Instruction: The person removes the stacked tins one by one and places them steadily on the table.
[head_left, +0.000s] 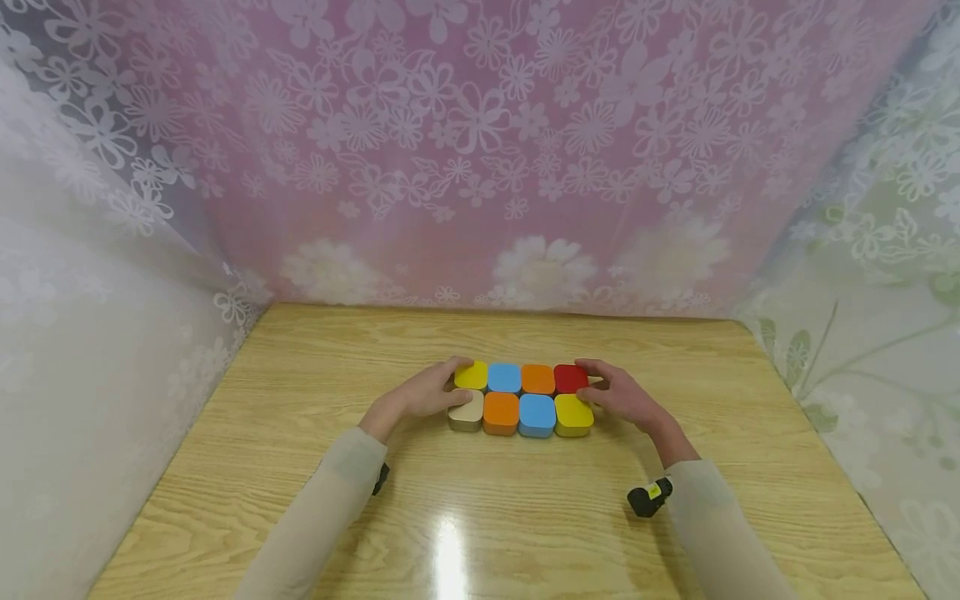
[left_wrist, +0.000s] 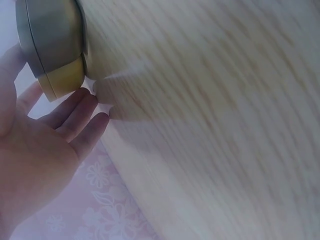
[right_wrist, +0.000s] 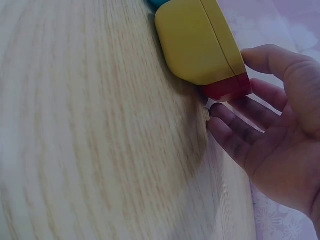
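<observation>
Rounded-square blocks with a seam near the top stand in two rows on the table. From left, the back row has yellow, blue, orange and red blocks. In front are beige, orange, blue and yellow ones. At the left end, my left hand has its thumb on the beige block and forefinger at the back yellow one. My right hand mirrors it, thumb at the front yellow block, forefinger by the red. Lower fingers of both hands are extended near the tabletop.
The wooden table ends at a pink flowered curtain behind, with pale curtains at both sides. A small black camera sits at my right wrist. Light glares off the table near the front.
</observation>
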